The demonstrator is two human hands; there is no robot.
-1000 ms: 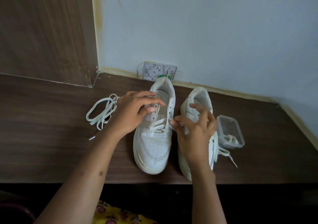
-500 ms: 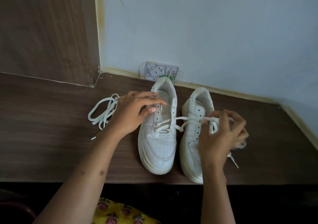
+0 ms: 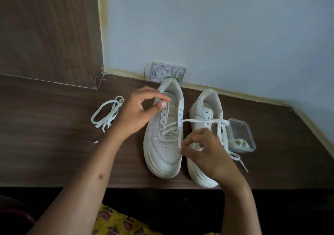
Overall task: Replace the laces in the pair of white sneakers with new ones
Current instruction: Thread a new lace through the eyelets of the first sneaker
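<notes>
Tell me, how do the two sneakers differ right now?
The left sneaker has a lace crossed through its lower eyelets; the right sneaker shows bare upper eyelets. The left hand rests on the left sneaker, while the right hand covers the right sneaker's front. Both are white, toes toward the person, on the table.

My one camera sits on my head, looking forward and down at the desk (image 3: pixel 54 126) from close above. It faces the wall (image 3: pixel 235 36) behind the desk. My forearms enter from the bottom edge. The wide lens bends the edges.
</notes>
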